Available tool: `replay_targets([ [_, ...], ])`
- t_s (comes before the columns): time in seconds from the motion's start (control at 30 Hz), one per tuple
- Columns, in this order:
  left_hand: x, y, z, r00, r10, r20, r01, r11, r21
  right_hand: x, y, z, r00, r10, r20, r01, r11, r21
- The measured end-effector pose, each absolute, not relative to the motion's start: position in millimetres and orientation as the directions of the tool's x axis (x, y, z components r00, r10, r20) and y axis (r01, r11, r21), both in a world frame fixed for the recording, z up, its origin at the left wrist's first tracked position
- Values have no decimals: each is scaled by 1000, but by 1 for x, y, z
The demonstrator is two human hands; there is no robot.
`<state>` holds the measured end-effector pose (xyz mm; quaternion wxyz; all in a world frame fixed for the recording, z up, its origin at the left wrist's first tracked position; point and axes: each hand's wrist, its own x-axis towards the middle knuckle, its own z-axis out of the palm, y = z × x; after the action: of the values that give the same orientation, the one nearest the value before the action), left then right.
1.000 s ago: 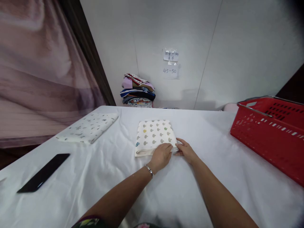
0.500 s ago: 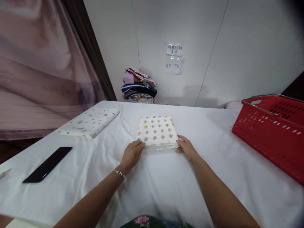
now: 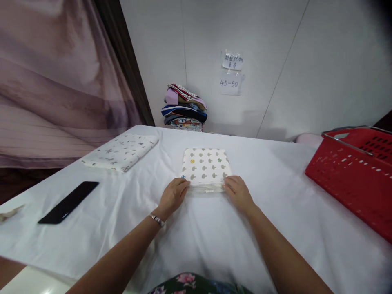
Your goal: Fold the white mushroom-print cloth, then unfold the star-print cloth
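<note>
A folded white cloth printed with grey tree-like shapes lies flat on the white-covered table, its layered edge toward me. At its near left corner, my left hand grips the edge, fingers on top and the thumb low by the layers. My right hand pinches the near right corner in the same way. A silver bracelet circles my left wrist. To the left, a second folded white cloth with a small scattered print rests near the table's far left edge.
A black flat slab, perhaps a phone, lies on the left. A red plastic basket with a metal handle stands on the right. Behind the table are a stack of folded fabrics and a wall with paper signs. A pink curtain hangs left.
My right hand has closed in on the cloth's near right corner, its fingers now over the top edge. My left hand keeps its hold. The whole view has shifted slightly.
</note>
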<state>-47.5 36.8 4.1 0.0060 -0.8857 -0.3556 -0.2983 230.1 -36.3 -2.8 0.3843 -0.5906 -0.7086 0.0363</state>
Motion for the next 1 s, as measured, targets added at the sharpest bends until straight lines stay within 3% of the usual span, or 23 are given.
replay_targets([
  [0.53, -46, 36, 7, 564, 643, 518, 662, -727, 182, 240, -34, -7, -58, 896, 439, 768, 321, -554],
  [0.77, -48, 36, 5, 517, 668, 535, 689, -696, 204, 239, -35, -8, -107, 877, 469, 831, 338, -442],
  [1.0, -53, 34, 2, 504, 701, 505, 719, -664, 205, 238, -36, -10, -1, 874, 486, 893, 219, -394],
])
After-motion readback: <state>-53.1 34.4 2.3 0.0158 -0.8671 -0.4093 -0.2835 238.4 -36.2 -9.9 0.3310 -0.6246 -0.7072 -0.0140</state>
